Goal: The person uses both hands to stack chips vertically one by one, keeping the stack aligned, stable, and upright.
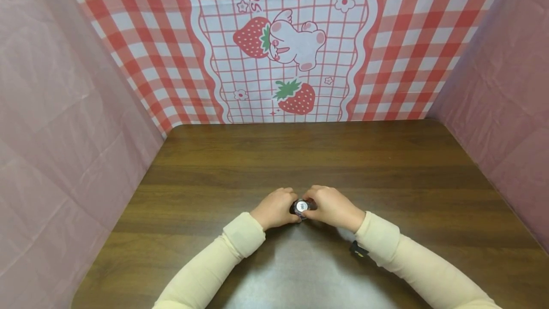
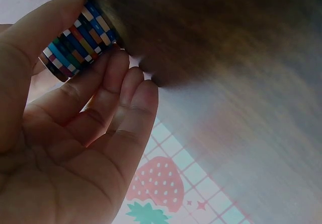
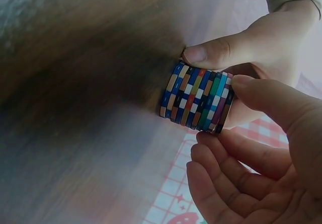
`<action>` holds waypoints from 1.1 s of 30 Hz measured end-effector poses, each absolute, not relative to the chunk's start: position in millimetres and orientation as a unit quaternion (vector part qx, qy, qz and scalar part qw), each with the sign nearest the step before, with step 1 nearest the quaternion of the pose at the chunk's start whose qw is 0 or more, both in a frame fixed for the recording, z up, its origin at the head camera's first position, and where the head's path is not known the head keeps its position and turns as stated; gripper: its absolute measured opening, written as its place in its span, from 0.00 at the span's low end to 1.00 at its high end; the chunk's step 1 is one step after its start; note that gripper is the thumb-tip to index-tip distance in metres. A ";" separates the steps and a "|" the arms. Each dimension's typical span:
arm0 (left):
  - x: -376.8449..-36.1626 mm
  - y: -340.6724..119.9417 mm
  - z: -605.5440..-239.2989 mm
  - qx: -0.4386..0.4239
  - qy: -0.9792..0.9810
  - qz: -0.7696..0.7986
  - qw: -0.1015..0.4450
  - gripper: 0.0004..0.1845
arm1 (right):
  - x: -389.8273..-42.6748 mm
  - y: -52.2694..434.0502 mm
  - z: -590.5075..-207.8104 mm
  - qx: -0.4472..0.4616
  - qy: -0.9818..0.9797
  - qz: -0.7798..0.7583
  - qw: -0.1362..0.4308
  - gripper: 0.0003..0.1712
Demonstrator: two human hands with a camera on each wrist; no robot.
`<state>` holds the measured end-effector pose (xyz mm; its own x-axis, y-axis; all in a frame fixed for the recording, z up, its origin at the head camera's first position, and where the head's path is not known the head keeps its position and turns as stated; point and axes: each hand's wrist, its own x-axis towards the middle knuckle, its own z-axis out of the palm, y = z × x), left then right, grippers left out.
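A short stack of poker chips [image 1: 302, 206] stands upright on the wooden table between the two hands. Its edges show blue, white, tan, green and purple blocks in the right wrist view, and the top chip has a pale centre with small print. My left hand [image 1: 276, 209] grips the lower part of the stack, thumb on the near side and fingers on the far side. From the other side my right hand [image 1: 335, 209] pinches the upper chips between thumb and fingertips. In the left wrist view the chip stack [image 2: 79, 45] is partly covered by the left thumb.
The brown wooden table [image 1: 300, 156] reaches back to a red-and-white checked cloth [image 1: 407, 51] with strawberry prints. Pink cloth [image 1: 64, 132] hangs along both sides. A small black device [image 1: 359, 250] is at the right sleeve cuff.
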<state>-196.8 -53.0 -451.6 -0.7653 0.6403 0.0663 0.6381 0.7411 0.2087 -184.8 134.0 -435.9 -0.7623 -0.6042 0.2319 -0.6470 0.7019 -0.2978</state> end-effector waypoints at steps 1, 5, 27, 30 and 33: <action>-196.8 -53.1 -451.7 0.343 0.933 0.110 0.005 0.16 | -184.9 133.7 -436.1 0.342 -0.920 0.183 0.059 0.15; -197.0 -53.7 -451.9 0.342 0.933 0.112 0.008 0.16 | -185.3 133.0 -436.6 0.346 -0.918 0.186 0.058 0.14; -195.0 -59.7 -449.5 0.336 0.932 0.128 0.034 0.21 | -183.6 131.8 -438.9 0.330 -0.918 0.214 0.047 0.16; -194.4 -66.7 -447.7 0.324 0.935 0.137 0.047 0.24 | -183.7 134.2 -437.6 0.318 -0.919 0.229 0.041 0.18; -194.9 -76.1 -445.2 0.303 0.942 0.133 0.050 0.26 | -185.0 139.7 -435.3 0.299 -0.922 0.241 0.048 0.20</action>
<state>-194.9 -76.1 -445.2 -0.8110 0.5849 -0.0133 0.5582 0.7805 0.2815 -185.0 139.7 -435.3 -0.8168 -0.5282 0.2320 -0.5742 0.7055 -0.4154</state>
